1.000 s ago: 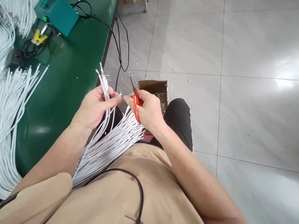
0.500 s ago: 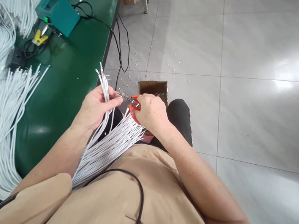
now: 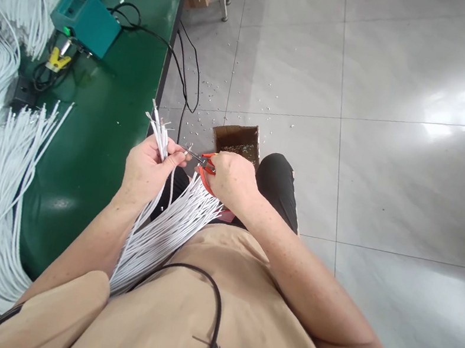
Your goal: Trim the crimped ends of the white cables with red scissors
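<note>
My left hand (image 3: pixel 148 166) is closed around several white wires (image 3: pixel 159 131), their tips rising above the fingers. Between its thumb and index finger is the end of one wire. My right hand (image 3: pixel 234 180) grips red-handled pliers (image 3: pixel 205 178), whose thin metal jaws point left and reach the left fingertips. Whether the jaws touch the wire is too small to tell. A large bundle of white wires (image 3: pixel 168 234) lies across the lap below both hands.
On the green table (image 3: pixel 93 173) at left lie more white wire bundles (image 3: pixel 2 205) and a teal device (image 3: pixel 86 21) with black cables. An open cardboard box (image 3: pixel 238 139) stands beyond the knees, with small white bits scattered on the floor (image 3: pixel 297 59).
The pliers and my right hand have shifted slightly down. A frayed wire tip now stands up more clearly at my left fingertips. The whole view has moved a little.
</note>
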`<state>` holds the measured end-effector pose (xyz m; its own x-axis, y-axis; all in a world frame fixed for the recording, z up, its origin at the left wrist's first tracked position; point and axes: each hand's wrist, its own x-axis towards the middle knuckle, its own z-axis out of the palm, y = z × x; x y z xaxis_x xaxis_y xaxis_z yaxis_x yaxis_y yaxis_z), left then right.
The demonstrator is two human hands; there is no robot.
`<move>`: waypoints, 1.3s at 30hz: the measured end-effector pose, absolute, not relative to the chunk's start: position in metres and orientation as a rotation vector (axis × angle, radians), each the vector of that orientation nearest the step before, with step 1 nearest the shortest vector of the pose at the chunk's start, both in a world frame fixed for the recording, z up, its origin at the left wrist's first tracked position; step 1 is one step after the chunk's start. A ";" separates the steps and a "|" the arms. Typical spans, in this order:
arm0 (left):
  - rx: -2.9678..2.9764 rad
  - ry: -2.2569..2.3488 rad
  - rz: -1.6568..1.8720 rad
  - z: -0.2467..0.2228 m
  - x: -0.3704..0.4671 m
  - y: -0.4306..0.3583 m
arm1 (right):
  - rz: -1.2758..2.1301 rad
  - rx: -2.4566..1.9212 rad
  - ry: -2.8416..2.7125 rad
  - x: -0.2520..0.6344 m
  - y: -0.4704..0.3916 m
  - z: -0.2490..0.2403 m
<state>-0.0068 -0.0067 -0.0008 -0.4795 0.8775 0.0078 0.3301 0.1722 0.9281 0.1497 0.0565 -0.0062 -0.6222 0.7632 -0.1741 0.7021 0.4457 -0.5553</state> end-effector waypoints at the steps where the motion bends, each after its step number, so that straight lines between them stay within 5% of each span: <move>1: 1.131 1.898 1.293 -0.001 -0.006 -0.007 | 0.917 -1.317 -2.580 0.150 0.056 -0.007; 13: 1.103 1.813 1.284 -0.001 -0.005 -0.007 | 1.154 -1.318 -2.458 0.152 0.056 -0.011; 23: 0.907 1.600 1.262 0.007 0.004 -0.006 | 2.102 -0.625 -1.261 0.151 0.068 -0.008; 39: 0.787 1.633 1.317 0.007 0.010 -0.006 | 2.002 -0.850 -1.024 0.142 0.047 -0.012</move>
<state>0.0101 -0.0065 0.0074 -0.4212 0.8756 -0.2364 -0.0456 0.2398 0.9697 0.1422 0.0472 -0.0121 -0.5223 0.8224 -0.2257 -0.2984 -0.4242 -0.8550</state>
